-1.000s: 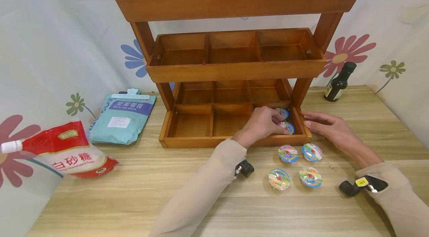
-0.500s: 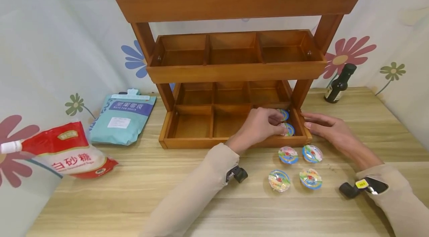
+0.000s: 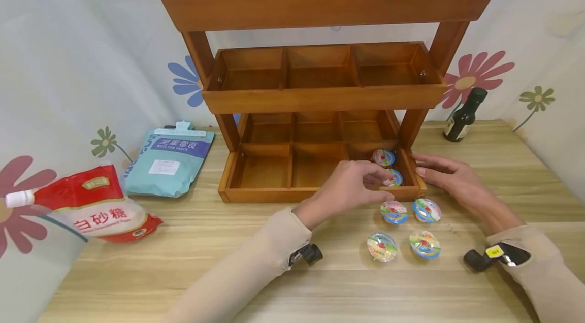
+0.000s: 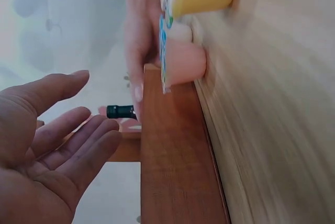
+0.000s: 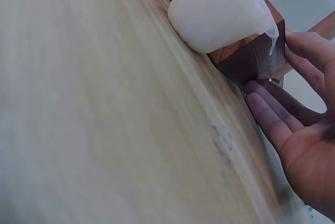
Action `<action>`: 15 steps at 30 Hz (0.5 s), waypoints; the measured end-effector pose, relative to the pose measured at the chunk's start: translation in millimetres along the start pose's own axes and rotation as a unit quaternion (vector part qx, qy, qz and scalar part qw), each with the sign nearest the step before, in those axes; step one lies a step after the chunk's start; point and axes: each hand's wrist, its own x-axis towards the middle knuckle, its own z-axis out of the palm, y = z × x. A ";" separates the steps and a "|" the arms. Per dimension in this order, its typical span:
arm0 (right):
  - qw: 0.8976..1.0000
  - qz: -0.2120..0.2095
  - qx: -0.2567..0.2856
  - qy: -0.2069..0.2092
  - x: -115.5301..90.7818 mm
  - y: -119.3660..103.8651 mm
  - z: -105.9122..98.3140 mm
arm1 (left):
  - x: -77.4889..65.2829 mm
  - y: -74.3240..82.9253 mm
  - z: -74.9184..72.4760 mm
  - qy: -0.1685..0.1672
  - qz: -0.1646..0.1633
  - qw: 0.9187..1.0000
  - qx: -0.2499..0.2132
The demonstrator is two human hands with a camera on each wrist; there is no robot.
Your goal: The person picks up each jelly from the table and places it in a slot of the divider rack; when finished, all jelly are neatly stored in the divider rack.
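Two jelly cups with printed foil lids sit in the front right compartment of the wooden rack's (image 3: 320, 195) bottom tier: a rear cup (image 3: 383, 157) and a front cup (image 3: 393, 178). My left hand (image 3: 349, 188) hovers at that compartment's front edge, holding nothing. In the left wrist view its thumb and fingers stand apart. My right hand (image 3: 457, 178) touches the bottom tier's right end with its fingertips, and the right wrist view shows them against the end panel (image 5: 256, 59). Several jelly cups (image 3: 394, 212) stand on the table in front of the rack.
A bag of white sugar (image 3: 102, 206) and a blue nut snack bag (image 3: 169, 163) lie at the left. Behind the right hand stands a dark bottle (image 3: 461, 117). The rack's upper tiers (image 3: 324, 97) overhang the bottom tier. A flowered curtain (image 3: 68, 59) hangs behind.
My left hand has drawn back leftward and toward the front from the two cups in the compartment, its fingers spreading. The right hand stays at the rack's end.
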 end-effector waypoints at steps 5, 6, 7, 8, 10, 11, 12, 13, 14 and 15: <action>1.000 0.003 0.007 -0.001 0.3 0.1 1.1 | -10.5 1.6 -0.2 -0.022 -0.013 0.999 -0.034; 1.000 0.000 0.010 -0.002 0.5 0.3 1.1 | -12.4 1.4 0.3 -0.027 -0.016 0.998 -0.052; 1.000 -0.002 0.011 -0.001 0.8 0.6 1.2 | -14.1 1.0 1.0 -0.033 -0.017 0.997 -0.068; 1.000 -0.003 0.011 -0.001 1.0 0.7 1.2 | -15.8 0.5 1.7 -0.039 -0.018 0.996 -0.084; 1.000 -0.005 0.011 0.000 1.1 0.8 0.9 | -19.1 -0.5 3.8 -0.054 -0.014 0.993 -0.101; 1.000 -0.005 0.007 0.000 0.9 0.6 0.5 | -20.7 -0.8 4.9 -0.064 -0.012 0.992 -0.108; 1.000 -0.005 0.003 0.000 0.7 0.4 0.2 | -22.1 -1.1 6.0 -0.074 -0.010 0.990 -0.118; 1.000 -0.002 0.003 0.000 0.6 0.1 0.0 | -23.5 -1.6 7.1 -0.083 -0.008 0.989 -0.124; 1.000 0.000 0.004 0.001 0.5 -0.2 -0.2 | -24.8 -1.8 8.1 -0.092 -0.006 0.987 -0.130; 1.000 0.000 0.003 0.001 0.4 -0.3 -0.4 | -26.0 -2.2 9.0 -0.100 -0.005 0.986 -0.135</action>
